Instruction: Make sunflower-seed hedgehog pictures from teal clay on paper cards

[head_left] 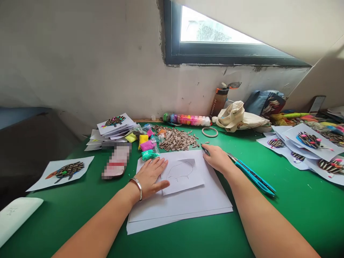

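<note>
My left hand [152,177] lies flat with fingers spread over the left edge of a small white sheet [172,186], which has a thin line drawing of a rounded body with short legs. Beneath it is a stack of larger white paper [177,211]. My right hand [216,156] rests at the stack's upper right corner, its fingers closed round a dark, slim pen [205,149] that is mostly hidden. Just right of that hand lies a teal utility knife [255,177]. Loose striped sunflower seeds [178,139] are heaped beyond the paper.
Bagged coloured clay [148,145] sits left of the seeds. Finished seed pictures lie at left [64,171] and right [309,138]. Farther back are a tape ring [210,132], a row of coloured tubs [188,119], a bottle [219,102] and a cloth bag [236,116].
</note>
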Motion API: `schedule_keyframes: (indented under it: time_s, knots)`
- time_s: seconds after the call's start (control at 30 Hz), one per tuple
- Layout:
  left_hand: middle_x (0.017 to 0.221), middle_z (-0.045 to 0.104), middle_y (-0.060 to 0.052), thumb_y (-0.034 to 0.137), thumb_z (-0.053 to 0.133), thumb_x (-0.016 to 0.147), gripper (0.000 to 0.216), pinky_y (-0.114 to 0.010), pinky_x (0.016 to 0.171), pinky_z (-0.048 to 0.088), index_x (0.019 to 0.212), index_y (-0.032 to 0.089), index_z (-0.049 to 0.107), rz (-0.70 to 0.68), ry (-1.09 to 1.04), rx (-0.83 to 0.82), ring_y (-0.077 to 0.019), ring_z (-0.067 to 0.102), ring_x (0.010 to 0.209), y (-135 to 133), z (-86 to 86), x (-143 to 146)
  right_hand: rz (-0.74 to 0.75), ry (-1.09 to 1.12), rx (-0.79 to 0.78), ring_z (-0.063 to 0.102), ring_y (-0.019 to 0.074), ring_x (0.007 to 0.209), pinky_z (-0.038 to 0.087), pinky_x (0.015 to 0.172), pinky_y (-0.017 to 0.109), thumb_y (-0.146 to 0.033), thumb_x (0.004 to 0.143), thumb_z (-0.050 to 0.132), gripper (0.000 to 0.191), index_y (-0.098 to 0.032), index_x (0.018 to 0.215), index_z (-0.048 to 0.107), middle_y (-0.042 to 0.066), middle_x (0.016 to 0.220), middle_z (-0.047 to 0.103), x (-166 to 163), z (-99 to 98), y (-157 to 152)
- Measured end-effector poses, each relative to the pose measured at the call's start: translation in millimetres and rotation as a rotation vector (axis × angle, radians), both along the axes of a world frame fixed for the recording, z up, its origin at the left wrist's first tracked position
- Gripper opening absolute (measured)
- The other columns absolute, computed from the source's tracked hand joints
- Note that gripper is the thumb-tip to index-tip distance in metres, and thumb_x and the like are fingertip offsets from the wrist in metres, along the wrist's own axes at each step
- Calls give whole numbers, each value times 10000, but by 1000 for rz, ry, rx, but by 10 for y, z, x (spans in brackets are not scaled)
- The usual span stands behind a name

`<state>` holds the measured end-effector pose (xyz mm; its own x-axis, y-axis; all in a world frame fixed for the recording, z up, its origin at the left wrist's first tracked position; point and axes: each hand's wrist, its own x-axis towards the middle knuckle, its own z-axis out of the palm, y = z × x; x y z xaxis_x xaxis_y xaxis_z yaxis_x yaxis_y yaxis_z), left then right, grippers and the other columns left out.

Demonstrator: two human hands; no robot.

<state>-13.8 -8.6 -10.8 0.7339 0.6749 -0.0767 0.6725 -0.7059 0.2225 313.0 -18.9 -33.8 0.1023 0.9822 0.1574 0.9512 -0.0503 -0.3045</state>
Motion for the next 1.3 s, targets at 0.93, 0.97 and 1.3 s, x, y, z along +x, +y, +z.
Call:
schedule_keyframes:
  time_s: [0.93, 0.97, 1.3]
  knots:
    - [1127, 706, -75, 243, 509, 944, 362, -344, 983, 496, 1296, 186, 570, 171, -634, 510, -207, 641, 1075, -34, -117, -217, 343, 272, 133, 630, 238, 960, 468, 862, 345, -152, 891, 504, 293, -172, 1113, 693, 104, 983, 728, -743, -27, 7]
    - [1149, 697, -83, 240, 503, 943, 348, -355, 1002, 483, 1274, 176, 586, 189, -620, 532, -213, 625, 1106, -11, -120, -235, 347, 272, 129, 631, 235, 940, 468, 850, 341, -136, 892, 494, 289, -172, 1086, 705, 99, 947, 731, -745, -25, 3]
    - [1158, 694, -125, 241, 517, 824, 377, -506, 990, 467, 1158, 158, 671, 341, -401, 412, -319, 589, 1130, 472, -228, -256, 374, 269, 91, 625, 229, 850, 474, 776, 330, -110, 869, 492, 266, -177, 951, 736, 75, 824, 719, -667, 68, -81]
